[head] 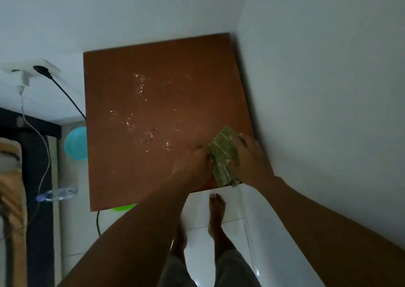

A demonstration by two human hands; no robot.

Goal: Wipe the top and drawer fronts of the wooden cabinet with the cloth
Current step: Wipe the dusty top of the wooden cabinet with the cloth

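Note:
I look straight down on the brown wooden cabinet top, which stands in a room corner. White specks and droplets are scattered over its middle. A folded green striped cloth lies at the near right corner of the top. My right hand grips the cloth from the right side. My left hand touches the cloth's left edge with its fingers curled against it. The drawer fronts are hidden below the top.
White walls close in behind and on the right. On the left wall is a socket with a black cable and a white charger. A blue bowl, a plastic bottle and a green object lie on the white tiled floor.

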